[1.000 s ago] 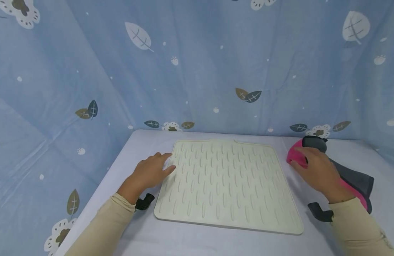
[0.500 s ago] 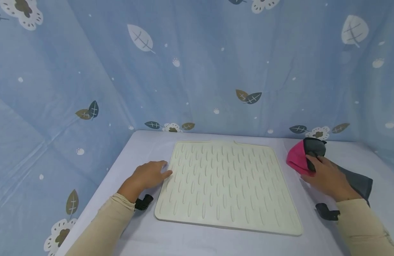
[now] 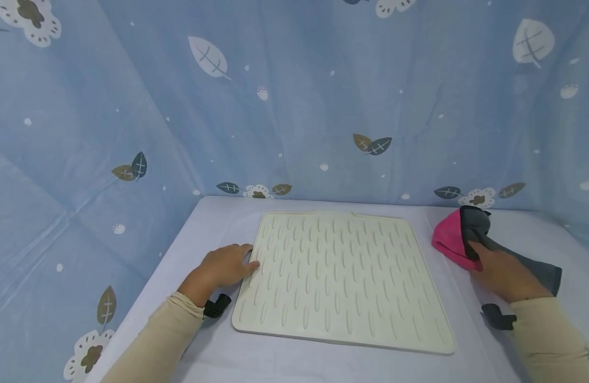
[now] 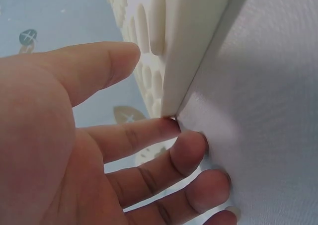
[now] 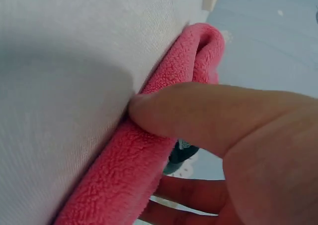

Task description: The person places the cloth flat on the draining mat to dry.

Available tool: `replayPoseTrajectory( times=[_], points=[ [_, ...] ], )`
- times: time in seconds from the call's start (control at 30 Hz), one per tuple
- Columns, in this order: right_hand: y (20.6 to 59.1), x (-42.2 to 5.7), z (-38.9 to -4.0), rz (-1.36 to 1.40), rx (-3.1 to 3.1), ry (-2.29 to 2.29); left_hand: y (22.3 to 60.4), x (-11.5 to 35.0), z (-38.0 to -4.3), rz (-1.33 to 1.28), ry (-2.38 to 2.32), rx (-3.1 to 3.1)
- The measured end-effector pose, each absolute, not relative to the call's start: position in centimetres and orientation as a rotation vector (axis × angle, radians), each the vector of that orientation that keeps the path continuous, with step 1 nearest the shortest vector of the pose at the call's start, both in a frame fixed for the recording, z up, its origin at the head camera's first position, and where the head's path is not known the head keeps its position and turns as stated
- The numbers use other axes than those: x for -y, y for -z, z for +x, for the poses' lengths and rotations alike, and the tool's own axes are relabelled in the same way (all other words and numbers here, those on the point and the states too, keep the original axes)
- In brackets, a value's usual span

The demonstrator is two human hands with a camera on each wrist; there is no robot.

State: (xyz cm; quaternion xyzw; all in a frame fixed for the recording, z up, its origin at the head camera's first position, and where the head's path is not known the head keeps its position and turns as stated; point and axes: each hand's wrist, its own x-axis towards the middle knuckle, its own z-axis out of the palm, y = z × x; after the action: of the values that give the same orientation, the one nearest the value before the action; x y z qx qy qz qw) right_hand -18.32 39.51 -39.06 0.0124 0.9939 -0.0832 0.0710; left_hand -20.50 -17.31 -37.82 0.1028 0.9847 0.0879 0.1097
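Note:
A cream mat (image 3: 342,282) with rows of raised ridges lies flat on the table. By its left edge is my left hand (image 3: 223,268), thumb just over the rim. In the left wrist view the fingertips (image 4: 191,148) touch the white cloth, the index tip right at the mat's lower edge, and nothing is gripped. To the right of the mat, a pink and grey towel (image 3: 449,239) lies crumpled, its grey part trailing to the right. My right hand (image 3: 510,276) pinches it; in the right wrist view the thumb presses the fuzzy pink side (image 5: 129,160), with fingers behind the fold.
A white cloth (image 3: 294,361) covers the table. Blue fabric (image 3: 294,106) printed with leaves and flowers hangs behind and along the left side. A black wrist mount (image 3: 217,306) sits under the left wrist, another mount (image 3: 497,317) under the right.
My right hand has moved right and toward me along the towel, and its thumb and fingers now grip the towel. My left hand has lowered slightly beside the mat's edge.

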Motion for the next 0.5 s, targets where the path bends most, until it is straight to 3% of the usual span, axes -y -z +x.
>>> replayPoseTrajectory(
  times=[0.5],
  points=[
    [37.5, -37.7, -18.0, 0.119, -3.069, 0.296, 37.8, 17.0, -20.6, 0.314, -0.204, -2.886]
  ],
)
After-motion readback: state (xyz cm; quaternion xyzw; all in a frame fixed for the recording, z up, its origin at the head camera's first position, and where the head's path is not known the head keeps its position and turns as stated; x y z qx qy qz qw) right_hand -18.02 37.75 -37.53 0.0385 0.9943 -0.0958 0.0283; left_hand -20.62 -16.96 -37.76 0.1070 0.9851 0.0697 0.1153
